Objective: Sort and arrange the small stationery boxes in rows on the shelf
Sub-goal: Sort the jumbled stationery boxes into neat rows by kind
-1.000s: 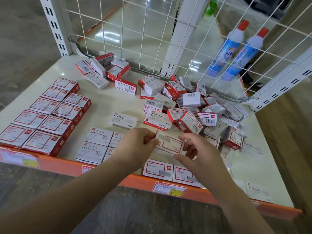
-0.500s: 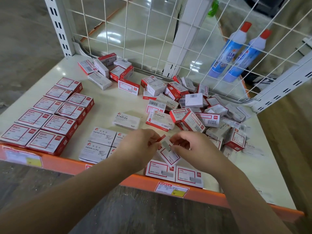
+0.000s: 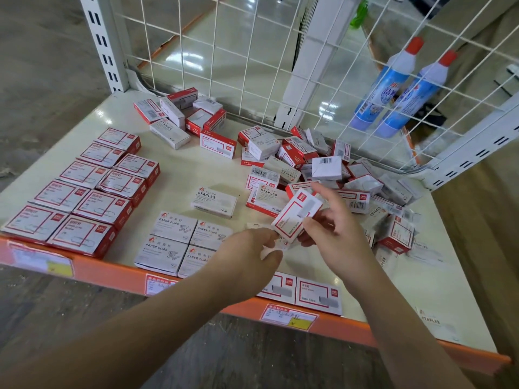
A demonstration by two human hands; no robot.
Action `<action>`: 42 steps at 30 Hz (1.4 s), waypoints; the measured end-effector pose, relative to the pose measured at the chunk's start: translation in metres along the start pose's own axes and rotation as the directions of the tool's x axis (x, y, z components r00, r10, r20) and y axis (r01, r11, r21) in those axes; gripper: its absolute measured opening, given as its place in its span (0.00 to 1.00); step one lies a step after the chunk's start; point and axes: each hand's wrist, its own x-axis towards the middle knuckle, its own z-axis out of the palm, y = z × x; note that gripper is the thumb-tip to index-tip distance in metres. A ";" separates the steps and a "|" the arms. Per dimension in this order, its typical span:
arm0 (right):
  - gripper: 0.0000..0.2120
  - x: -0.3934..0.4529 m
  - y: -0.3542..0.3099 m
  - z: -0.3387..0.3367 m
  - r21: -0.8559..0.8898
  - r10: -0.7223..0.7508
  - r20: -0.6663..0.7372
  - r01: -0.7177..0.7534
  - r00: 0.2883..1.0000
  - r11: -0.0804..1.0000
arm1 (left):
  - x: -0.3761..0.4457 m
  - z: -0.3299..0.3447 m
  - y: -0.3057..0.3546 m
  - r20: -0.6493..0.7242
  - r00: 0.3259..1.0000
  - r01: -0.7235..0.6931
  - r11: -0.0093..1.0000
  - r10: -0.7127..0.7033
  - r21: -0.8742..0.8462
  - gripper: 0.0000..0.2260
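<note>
Over shelf (image 3: 179, 181), both hands (image 3: 334, 234) seemingly pinch tilted box (image 3: 296, 216)

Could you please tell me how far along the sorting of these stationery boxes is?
Done: two rows of red boxes at the left, four paper clip boxes and two staple boxes at the front edge. In hand: both hands, left and right, hold one red-framed box. Left: the loose pile and the rear cluster.

two bare forearms enter from near edge, no sleeves in view up to frame border. left hand (image 3: 247, 256) bare: no ring, no watch, no glove. right hand (image 3: 334, 231) bare likewise, wrist without band or strap. fingernails short, unpainted where visible. no clothing visible anywhere on either arm.
</note>
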 end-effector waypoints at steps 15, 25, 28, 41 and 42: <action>0.20 -0.005 0.005 -0.004 -0.035 -0.012 0.065 0.015 0.998 0.999 | 0.005 -0.007 -0.018 -0.172 0.985 -0.052 0.974 0.014 -0.220 0.20; 0.20 -0.009 0.016 0.002 -0.136 -0.008 0.085 0.020 0.996 0.990 | 0.010 -0.011 -0.022 -0.296 0.955 -0.083 0.983 0.031 -0.162 0.12; 0.20 -0.009 0.017 0.000 -0.164 -0.037 0.091 0.052 0.995 0.985 | 0.008 -0.008 -0.024 -0.305 0.952 -0.072 0.990 0.032 -0.123 0.10; 0.22 -0.009 0.017 -0.013 -0.239 -0.064 0.100 0.086 0.993 0.967 | 0.007 -0.007 -0.018 -0.268 0.958 -0.092 0.995 0.101 0.046 0.12; 0.21 -0.009 0.018 -0.016 -0.248 -0.045 0.106 0.070 0.993 0.966 | 0.006 -0.007 -0.017 -0.261 0.959 -0.095 0.993 0.109 0.068 0.13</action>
